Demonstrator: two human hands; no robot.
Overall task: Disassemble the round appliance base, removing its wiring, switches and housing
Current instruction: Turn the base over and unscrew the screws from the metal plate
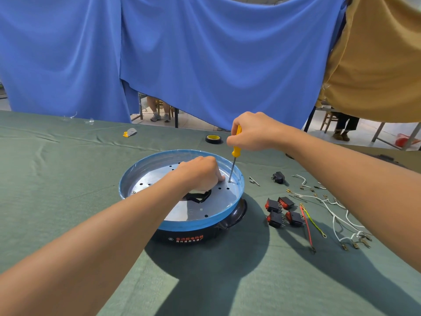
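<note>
Right hand [252, 131] grips a yellow screwdriver [235, 152], tip down inside the round appliance base [189, 238] at mid-table on green cloth [68, 179]; left hand [200, 172] rests curled beside the tip, its hold unclear. Wires [337, 213] and four switches [281, 210] lie right.

base [196, 225]: blue-rimmed, upright | switches [275, 218], wires [334, 221]: loose beside it, right

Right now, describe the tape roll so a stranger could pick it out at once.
Start at the blue-rimmed round appliance base on the green cloth. Just beyond its far edge, left of the right hand gripping the yellow screwdriver, lies the tape roll. It is the only black ring with a yellow core.
</note>
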